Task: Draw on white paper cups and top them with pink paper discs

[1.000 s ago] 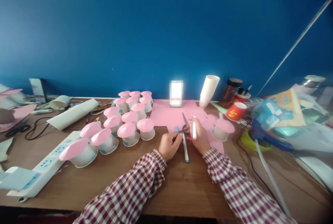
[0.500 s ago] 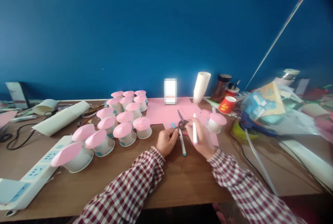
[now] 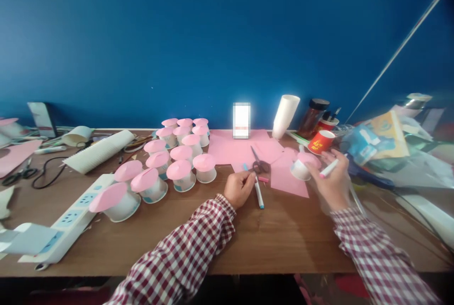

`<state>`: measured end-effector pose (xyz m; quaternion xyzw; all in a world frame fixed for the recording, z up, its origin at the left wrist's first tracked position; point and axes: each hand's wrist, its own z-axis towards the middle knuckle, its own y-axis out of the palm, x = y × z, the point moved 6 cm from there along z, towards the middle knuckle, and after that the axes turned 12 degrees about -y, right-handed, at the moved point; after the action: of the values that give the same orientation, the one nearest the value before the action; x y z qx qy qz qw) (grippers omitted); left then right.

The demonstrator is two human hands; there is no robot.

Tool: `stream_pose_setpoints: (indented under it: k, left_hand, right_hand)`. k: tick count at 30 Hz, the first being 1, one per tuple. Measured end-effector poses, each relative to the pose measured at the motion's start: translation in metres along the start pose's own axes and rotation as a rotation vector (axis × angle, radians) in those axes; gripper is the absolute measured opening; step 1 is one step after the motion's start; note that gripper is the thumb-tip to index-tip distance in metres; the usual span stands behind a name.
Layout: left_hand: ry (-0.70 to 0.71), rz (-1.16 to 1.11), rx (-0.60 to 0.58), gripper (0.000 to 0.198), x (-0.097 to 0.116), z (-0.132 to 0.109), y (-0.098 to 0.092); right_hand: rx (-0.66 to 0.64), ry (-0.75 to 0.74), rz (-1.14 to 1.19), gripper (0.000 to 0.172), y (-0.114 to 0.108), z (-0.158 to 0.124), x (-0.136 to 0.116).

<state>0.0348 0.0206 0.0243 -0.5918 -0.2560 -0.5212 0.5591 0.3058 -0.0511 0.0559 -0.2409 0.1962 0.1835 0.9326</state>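
My left hand (image 3: 240, 188) is closed, its thumb and forefinger pinching a white marker with blue ends (image 3: 259, 194) that slants across the table. My right hand (image 3: 332, 181), a little blurred, grips a white marker with a pink end (image 3: 329, 168). Its fingertips are beside a white paper cup with a pink disc on top (image 3: 301, 169); I cannot tell whether they touch it. Between the hands lie dark-handled scissors (image 3: 261, 167) and a small pink marker cap (image 3: 263, 179). Pink paper sheets (image 3: 227, 146) spread beneath and behind the scissors.
Several upturned paper cups topped with pink discs (image 3: 180, 170) stand to the left. Beyond them are a power strip (image 3: 71, 217) and a long ribbed cup stack (image 3: 101, 151). A white cup stack (image 3: 285, 116), a red cup (image 3: 321, 142) and plastic bags (image 3: 376, 139) occupy the right.
My right hand has moved right with the pink-ended marker, from above the scissors to beside the disc-topped cup. My left hand stays at the blue-ended marker. The view has shifted slightly.
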Motion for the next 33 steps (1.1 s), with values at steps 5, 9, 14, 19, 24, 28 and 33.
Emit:
stream_pose_setpoints:
  k: [5, 9, 14, 19, 24, 28, 33]
  left_hand:
    - [0.002, -0.007, -0.006, 0.041, -0.001, 0.001, 0.001]
    - [0.001, -0.012, -0.013, 0.042, -0.001, 0.001, 0.001]
    - [0.004, 0.008, -0.006, 0.042, -0.001, 0.000, 0.001]
    - [-0.055, -0.086, 0.008, 0.040, -0.003, 0.003, -0.001]
    - [-0.163, -0.284, 0.248, 0.030, -0.015, 0.008, -0.020]
    - [-0.187, -0.364, 0.378, 0.033, -0.024, 0.011, -0.028]
    - [-0.150, -0.383, 0.293, 0.033, -0.026, 0.015, -0.021]
  right_hand:
    - [-0.074, 0.021, -0.063, 0.091, 0.014, -0.003, 0.003]
    - [-0.088, 0.007, -0.061, 0.087, 0.019, -0.004, -0.001]
    - [-0.032, -0.082, -0.071, 0.081, 0.011, 0.003, -0.014]
    - [0.002, -0.062, 0.163, 0.081, 0.022, 0.020, -0.044]
    - [-0.103, 0.145, 0.594, 0.069, 0.076, 0.024, -0.074]
    - [-0.199, 0.184, 0.630, 0.067, 0.103, 0.013, -0.087]
    - [-0.271, 0.133, 0.582, 0.071, 0.107, 0.002, -0.087]
